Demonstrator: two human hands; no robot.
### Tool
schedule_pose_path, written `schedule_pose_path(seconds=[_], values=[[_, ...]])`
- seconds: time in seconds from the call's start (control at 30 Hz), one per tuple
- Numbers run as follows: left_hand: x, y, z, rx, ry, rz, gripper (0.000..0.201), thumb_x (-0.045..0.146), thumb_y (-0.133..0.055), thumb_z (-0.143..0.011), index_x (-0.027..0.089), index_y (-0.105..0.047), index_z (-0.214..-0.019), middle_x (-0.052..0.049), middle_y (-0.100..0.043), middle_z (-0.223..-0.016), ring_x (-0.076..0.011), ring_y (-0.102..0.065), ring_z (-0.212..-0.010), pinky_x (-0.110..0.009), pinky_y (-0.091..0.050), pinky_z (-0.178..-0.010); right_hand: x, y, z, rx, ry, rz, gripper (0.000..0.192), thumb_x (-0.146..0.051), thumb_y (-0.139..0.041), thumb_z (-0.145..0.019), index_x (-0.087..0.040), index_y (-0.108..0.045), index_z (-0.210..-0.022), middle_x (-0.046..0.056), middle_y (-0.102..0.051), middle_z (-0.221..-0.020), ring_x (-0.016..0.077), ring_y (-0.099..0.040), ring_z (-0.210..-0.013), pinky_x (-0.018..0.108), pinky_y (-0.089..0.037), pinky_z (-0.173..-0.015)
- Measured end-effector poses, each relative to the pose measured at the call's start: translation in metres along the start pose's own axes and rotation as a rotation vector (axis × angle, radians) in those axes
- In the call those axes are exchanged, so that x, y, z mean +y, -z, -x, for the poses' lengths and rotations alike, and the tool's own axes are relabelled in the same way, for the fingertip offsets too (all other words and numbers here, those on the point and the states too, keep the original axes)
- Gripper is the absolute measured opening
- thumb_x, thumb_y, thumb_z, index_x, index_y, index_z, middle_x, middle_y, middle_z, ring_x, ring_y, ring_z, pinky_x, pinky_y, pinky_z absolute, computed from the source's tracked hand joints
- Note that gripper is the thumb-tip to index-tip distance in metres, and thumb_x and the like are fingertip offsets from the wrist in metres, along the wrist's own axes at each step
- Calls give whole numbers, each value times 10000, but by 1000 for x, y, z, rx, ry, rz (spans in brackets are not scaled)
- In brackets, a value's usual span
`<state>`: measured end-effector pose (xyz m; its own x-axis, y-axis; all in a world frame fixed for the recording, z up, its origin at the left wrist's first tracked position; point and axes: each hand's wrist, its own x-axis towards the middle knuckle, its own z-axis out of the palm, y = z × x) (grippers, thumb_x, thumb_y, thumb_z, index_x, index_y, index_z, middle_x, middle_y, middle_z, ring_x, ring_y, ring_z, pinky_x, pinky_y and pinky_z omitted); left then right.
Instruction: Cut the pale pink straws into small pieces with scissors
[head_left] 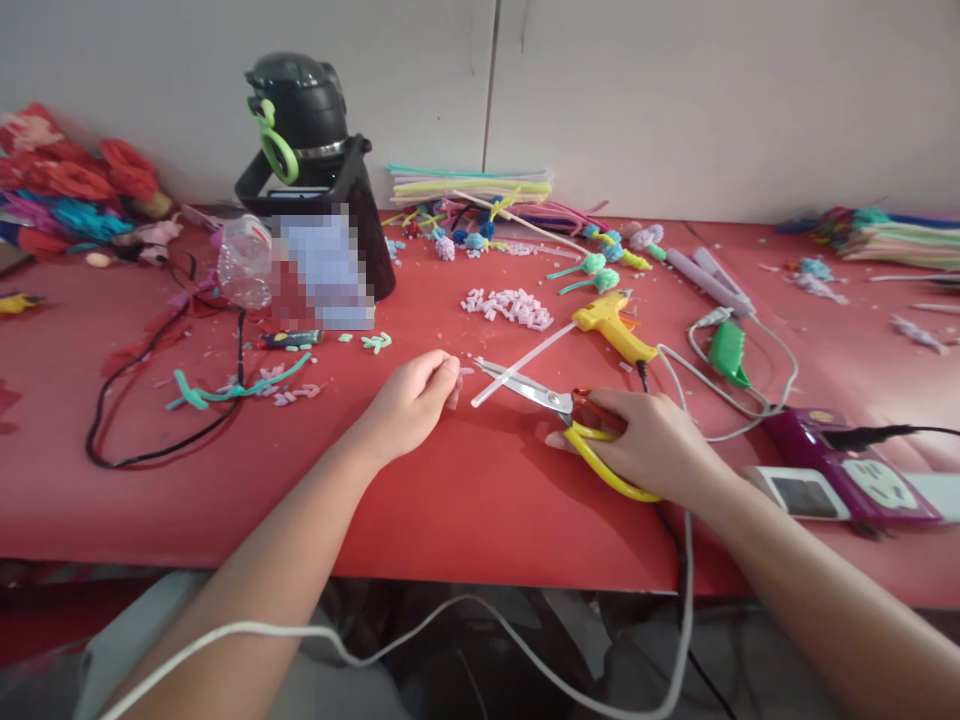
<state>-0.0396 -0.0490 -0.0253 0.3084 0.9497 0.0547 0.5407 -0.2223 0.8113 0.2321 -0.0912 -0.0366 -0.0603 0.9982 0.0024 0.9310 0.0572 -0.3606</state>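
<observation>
My right hand (pixel 649 445) grips a pair of scissors (pixel 534 388) with yellow and orange-red handles, their blades pointing left and nearly together. My left hand (pixel 412 400) is closed with thumb against fingers, just left of the scissor tips; whatever it pinches is hidden. Small pale pink pieces lie by its fingertips. A yellow glue gun (pixel 616 325) rests beyond the scissors, and its clear glue stick (pixel 525 362) reaches out across the blades. Behind my hands is a pile of short pale pink cut pieces (pixel 510 308).
A black container (pixel 375 230) holding a dark bottle stands at the back left. Pipe cleaner bundles (pixel 472 185) lie along the wall. A purple power strip (pixel 847 465) sits at the right. A white cable (pixel 480 605) loops across my lap; a black cord (pixel 101 420) curls at left.
</observation>
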Motion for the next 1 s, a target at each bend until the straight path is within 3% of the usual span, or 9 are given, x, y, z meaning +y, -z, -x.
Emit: schedule_pose_path(seconds=[1.0], values=[[4,-3,-1,9,4,13,415,480,-369,-1004,190,-515,-746,-8,-600,-742,-143,-532,-692,-267,-413,-662,0,-3,0,38,8,28,618,-849,-570,-676,-234,-534,-628,14,-546,-571,152,-459,-517,265,-292,-504]])
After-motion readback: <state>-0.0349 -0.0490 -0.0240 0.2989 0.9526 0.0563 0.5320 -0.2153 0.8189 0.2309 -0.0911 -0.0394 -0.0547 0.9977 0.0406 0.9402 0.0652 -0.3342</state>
